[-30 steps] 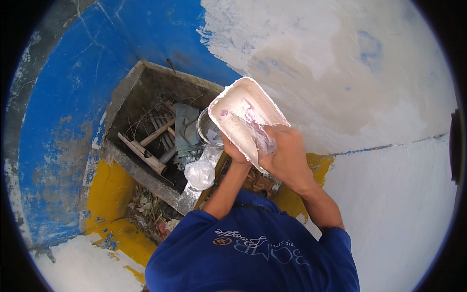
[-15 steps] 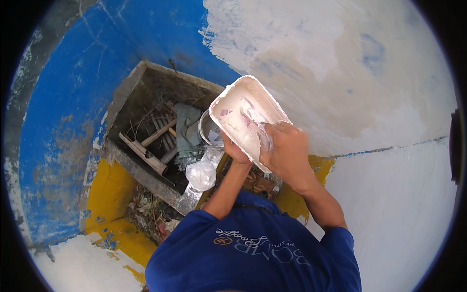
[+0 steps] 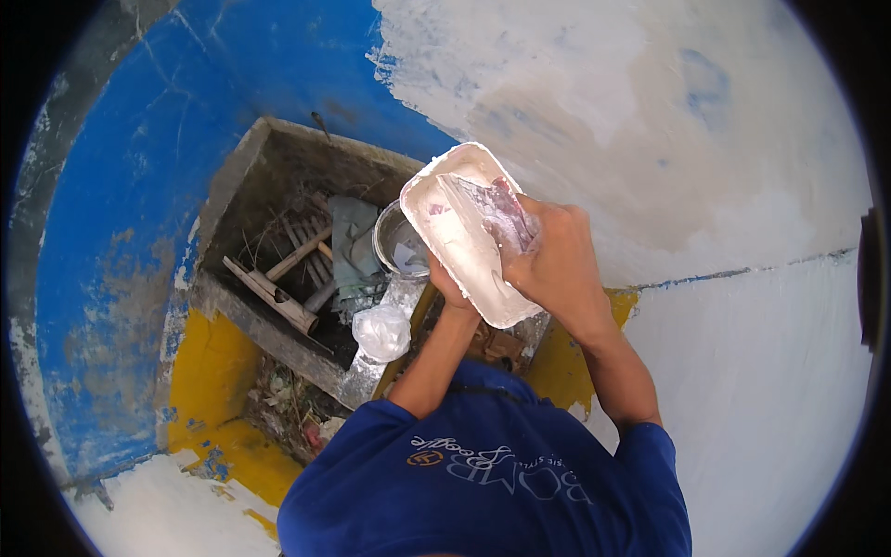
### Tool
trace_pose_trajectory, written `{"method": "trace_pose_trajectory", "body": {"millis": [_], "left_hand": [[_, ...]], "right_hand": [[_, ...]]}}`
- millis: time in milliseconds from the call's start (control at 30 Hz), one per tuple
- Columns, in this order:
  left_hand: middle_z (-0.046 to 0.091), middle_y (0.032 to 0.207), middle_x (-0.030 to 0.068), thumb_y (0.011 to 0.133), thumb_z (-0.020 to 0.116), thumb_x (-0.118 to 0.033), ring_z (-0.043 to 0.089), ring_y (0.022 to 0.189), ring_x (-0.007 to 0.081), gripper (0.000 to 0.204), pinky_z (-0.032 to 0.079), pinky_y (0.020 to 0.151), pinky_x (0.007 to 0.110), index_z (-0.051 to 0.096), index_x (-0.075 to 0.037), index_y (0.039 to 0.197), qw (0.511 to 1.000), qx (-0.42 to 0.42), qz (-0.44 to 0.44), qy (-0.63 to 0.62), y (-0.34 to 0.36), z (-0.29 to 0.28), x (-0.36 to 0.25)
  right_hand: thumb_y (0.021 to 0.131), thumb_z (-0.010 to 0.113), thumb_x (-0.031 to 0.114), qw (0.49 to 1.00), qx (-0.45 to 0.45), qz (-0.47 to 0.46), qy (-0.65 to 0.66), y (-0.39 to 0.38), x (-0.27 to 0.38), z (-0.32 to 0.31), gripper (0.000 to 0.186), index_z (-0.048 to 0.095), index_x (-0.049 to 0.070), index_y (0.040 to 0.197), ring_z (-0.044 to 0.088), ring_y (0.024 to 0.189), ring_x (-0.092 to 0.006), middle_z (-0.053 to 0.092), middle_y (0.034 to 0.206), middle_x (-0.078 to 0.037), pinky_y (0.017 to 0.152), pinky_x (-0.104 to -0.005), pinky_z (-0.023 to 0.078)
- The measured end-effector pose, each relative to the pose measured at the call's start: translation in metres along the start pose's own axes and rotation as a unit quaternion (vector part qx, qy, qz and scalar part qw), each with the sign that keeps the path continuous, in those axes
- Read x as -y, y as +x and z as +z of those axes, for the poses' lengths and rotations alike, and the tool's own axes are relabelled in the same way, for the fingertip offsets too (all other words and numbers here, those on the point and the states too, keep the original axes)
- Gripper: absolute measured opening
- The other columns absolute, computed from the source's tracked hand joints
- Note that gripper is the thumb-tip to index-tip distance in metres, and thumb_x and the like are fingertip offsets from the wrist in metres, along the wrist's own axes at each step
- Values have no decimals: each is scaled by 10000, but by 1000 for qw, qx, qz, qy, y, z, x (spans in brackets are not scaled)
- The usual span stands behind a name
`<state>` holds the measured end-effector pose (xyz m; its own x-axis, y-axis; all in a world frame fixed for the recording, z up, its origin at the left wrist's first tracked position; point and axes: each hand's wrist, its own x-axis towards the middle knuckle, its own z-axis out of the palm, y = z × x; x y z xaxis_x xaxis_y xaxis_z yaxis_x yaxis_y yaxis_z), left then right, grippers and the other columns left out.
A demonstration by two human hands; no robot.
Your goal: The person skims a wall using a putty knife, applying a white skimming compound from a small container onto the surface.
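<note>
Tray: a white, oblong tray (image 3: 464, 243) smeared with white putty sits tilted in front of the person's chest, above the right end of the pit, just off the wall.
Left hand: the left hand (image 3: 448, 283) is under the tray, fingers curled round its lower edge, gripping it from below; most of the hand is hidden by the tray.
Right hand: the right hand (image 3: 555, 263) is closed on a flat, putty-coated blade (image 3: 497, 215) whose edge lies on the inside of the tray.
Wall: the wall (image 3: 650, 111) ahead and to the right is skimmed in patchy white and grey-beige putty, with a faint blue spot showing through; to the left it is bare blue paint (image 3: 139, 186), scratched and worn.
Lower band: a yellow band (image 3: 209, 371) runs below the blue, chipped at the edges; white surface (image 3: 770, 371) lies under a thin blue line on the right.
Pit: a grey concrete pit (image 3: 269, 186) is sunk at the foot of the wall, its rim rough and stained.
In the pit: wood scraps (image 3: 278, 288), a grey-green rag (image 3: 353, 241), a round tin (image 3: 399, 246) partly behind the tray, and a tied clear bag (image 3: 382, 330) near the front rim.
Debris: dry leaves and litter (image 3: 292, 404) lie below the pit's front edge.
Clothing: a blue shirt (image 3: 483, 483) fills the lower middle.
</note>
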<state>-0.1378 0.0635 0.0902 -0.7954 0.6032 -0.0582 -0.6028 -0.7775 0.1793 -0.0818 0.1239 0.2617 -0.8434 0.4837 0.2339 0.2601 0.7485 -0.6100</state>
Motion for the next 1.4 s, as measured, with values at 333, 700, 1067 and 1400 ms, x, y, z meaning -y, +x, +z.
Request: {"method": "trace_pose_trajectory", "body": {"millis": [333, 700, 1067, 1400], "left_hand": [[425, 1384, 105, 879, 459, -504, 425, 1265, 288, 668, 343, 1071, 460, 325, -141, 1425, 992, 47, -84, -78, -3, -15, 1], [441, 1364, 114, 902, 400, -506, 449, 1240, 278, 646, 363, 1055, 438, 333, -119, 1415, 998, 28, -56, -3, -6, -10, -4], [488, 1310, 126, 937, 356, -482, 499, 1185, 278, 597, 413, 1004, 443, 366, -88, 1386, 998, 39, -50, -10, -7, -3, -10], [525, 1264, 109, 948, 318, -520, 532, 1139, 252, 600, 446, 956, 419, 402, -87, 1355, 999, -31, -40, -1, -9, -4, -13]], "right_hand": [[586, 606, 81, 998, 41, -20, -33, 3, 5, 16, 380, 645, -132, 898, 565, 587, -438, 544, 625, -308, 616, -443, 473], [575, 591, 103, 1000, 21, 3, 5, 0, 7, 9, 330, 653, -108, 822, 562, 563, -436, 550, 620, -304, 604, -448, 478], [576, 602, 68, 999, 16, 19, 46, -3, 4, -9, 312, 657, -98, 834, 564, 614, -437, 563, 632, -282, 607, -470, 458], [571, 595, 57, 1000, 17, -9, -15, -9, -5, 10, 342, 671, -74, 877, 563, 603, -436, 581, 650, -274, 589, -455, 473]]}}
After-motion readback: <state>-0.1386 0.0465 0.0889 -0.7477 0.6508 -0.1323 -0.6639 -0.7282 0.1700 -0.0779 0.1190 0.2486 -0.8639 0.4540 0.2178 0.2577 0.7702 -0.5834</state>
